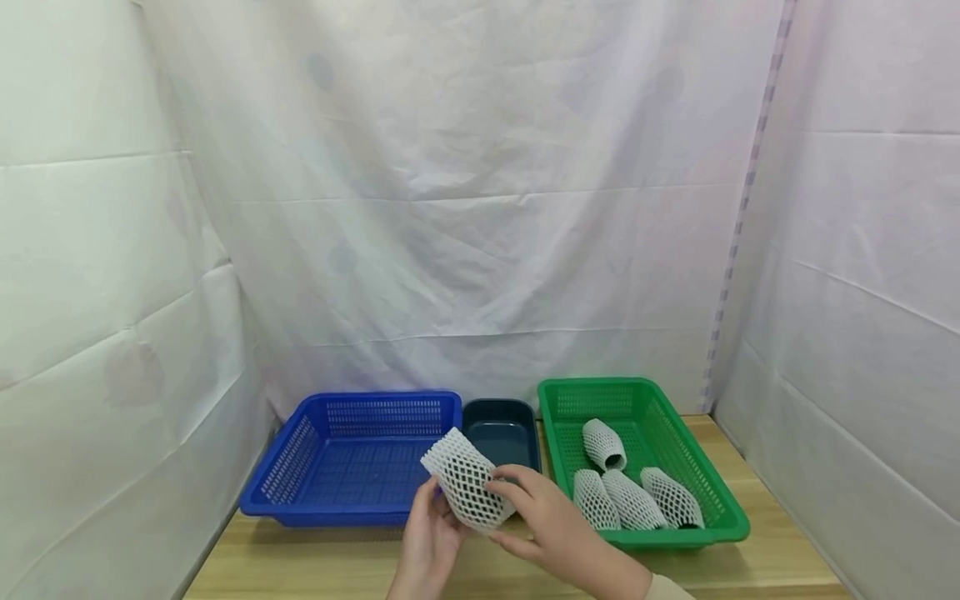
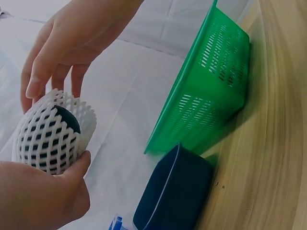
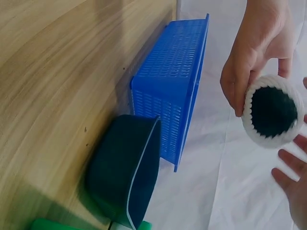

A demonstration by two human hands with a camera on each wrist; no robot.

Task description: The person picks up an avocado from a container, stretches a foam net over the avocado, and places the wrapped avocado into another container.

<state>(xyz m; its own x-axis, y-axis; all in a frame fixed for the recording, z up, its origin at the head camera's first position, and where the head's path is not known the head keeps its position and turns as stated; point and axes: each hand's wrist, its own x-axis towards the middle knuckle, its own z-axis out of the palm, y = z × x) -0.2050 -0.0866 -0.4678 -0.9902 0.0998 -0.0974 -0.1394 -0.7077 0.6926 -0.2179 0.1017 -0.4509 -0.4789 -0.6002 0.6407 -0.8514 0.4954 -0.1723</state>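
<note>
My left hand [image 1: 429,537] grips a white foam net sleeve [image 1: 467,487], thumb and fingers round its side. Inside the sleeve sits a smooth dark green rounded thing [image 2: 68,119], its end showing at the net's opening; its kind is not clear. My right hand [image 1: 562,525] is close by on the right, fingers loosely spread beside the sleeve. In the right wrist view these right-hand fingers [image 3: 291,165] stand slightly apart from the net. The sleeve is held tilted above the table's front, before a small dark teal bin [image 1: 501,429].
To the left stands a blue plastic basket [image 1: 352,510]. A green basket [image 1: 726,500] on the right holds several similar white net sleeves [image 1: 603,446] with dark things inside. All stand on a wooden table [image 1: 330,560], with white cloth [image 1: 465,250] hung behind and at both sides.
</note>
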